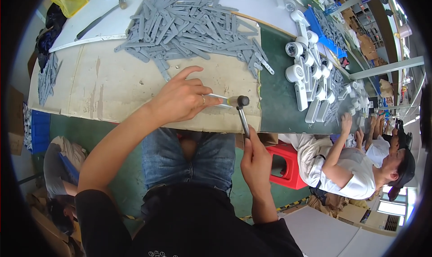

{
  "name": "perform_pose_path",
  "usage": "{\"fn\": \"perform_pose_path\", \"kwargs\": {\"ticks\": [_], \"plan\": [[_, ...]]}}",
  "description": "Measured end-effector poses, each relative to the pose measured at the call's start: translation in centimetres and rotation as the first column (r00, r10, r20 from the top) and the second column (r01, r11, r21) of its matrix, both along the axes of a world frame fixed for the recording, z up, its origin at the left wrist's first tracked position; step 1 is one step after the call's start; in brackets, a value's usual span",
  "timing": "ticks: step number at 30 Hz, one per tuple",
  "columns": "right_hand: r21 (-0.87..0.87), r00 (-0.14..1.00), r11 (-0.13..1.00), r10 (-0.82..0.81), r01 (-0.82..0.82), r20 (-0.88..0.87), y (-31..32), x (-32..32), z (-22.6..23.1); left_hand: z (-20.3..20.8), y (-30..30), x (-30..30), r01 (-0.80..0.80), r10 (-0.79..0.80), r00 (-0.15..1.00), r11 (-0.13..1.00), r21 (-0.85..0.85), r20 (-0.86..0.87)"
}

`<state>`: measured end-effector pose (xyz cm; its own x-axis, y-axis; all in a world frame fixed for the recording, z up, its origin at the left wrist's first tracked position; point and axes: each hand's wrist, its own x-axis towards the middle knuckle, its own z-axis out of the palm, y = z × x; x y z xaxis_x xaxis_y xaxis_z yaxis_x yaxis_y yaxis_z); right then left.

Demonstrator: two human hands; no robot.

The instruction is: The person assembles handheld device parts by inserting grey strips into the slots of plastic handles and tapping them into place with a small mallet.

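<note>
My left hand [186, 97] reaches over the cardboard-covered table and pinches a flat grey strip [219, 99] between thumb and fingers. A ring shows on one finger. My right hand [256, 158] is wrapped round the handle of a small mallet [243, 117], near the table's front edge. The mallet's head, dark at one end and yellowish at the other, sits at the right end of the strip and covers part of it. I cannot tell whether head and strip touch. Beyond my hands lies a large heap of similar grey strips [180, 30].
White round-headed handles [297, 75] stand on the green tabletop [274, 99] at right, near a blue bin [321, 36]. Another mallet [101, 18] lies on a white board at far left, near a yellow bag [67, 0]. A person [344, 171] works at right beside a red stool [288, 169].
</note>
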<state>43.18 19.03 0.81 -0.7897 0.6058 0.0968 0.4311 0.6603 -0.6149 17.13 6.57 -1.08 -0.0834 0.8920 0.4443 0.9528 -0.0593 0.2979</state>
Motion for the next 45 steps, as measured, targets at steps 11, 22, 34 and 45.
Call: {"fn": "perform_pose_path", "kwargs": {"ticks": [11,22,34,45], "plan": [[-0.050,0.999,0.997,-0.051,0.051,-0.001,0.4,0.4,1.4,0.2,-0.1,0.1,-0.010,0.010,1.000,1.000,0.004,0.000],[-0.232,0.977,0.968,-0.133,0.093,-0.165,1.4,1.9,1.0,3.2,2.4,-1.2,0.225,-0.238,0.956,0.970,-0.091,-0.171],[0.176,0.990,0.983,0.073,-0.050,-0.122,-0.2,-0.9,3.9,-2.7,-1.0,2.6,-0.348,0.259,0.580,0.936,-0.054,0.772],[0.187,0.991,0.979,0.101,-0.083,-0.088,-0.6,-1.7,2.5,-3.6,-0.9,2.6,-0.360,0.303,0.716,0.932,-0.040,0.629]]}}
